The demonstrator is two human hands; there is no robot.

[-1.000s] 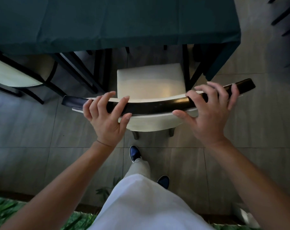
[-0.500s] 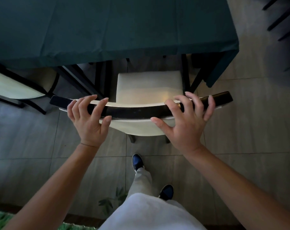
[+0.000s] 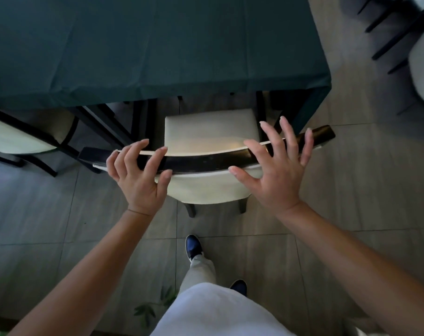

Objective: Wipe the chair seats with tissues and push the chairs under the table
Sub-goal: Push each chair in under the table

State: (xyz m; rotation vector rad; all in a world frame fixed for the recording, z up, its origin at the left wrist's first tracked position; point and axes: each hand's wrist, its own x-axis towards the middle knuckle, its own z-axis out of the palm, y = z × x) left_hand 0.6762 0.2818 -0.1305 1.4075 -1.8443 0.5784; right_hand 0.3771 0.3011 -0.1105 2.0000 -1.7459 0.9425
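A cream-seated chair [image 3: 211, 132] with a curved black top rail [image 3: 206, 162] stands in front of me, the front of its seat tucked under the table [image 3: 157, 44], which is covered in dark green cloth. My left hand [image 3: 139, 175] holds the rail near its left end, fingers curled over the top and thumb against the back. My right hand [image 3: 279, 166] hovers over the right part of the rail with fingers spread and straight, gripping nothing. No tissue is in view.
A second cream chair [image 3: 17, 137] sits partly under the table at the left. Another pale chair [image 3: 422, 57] with black legs stands at the upper right. My feet [image 3: 194, 246] are on the grey tiled floor behind the chair.
The chair has slid further under the table. My right hand has let go of the rail and spread its fingers; my left hand still holds the rail.
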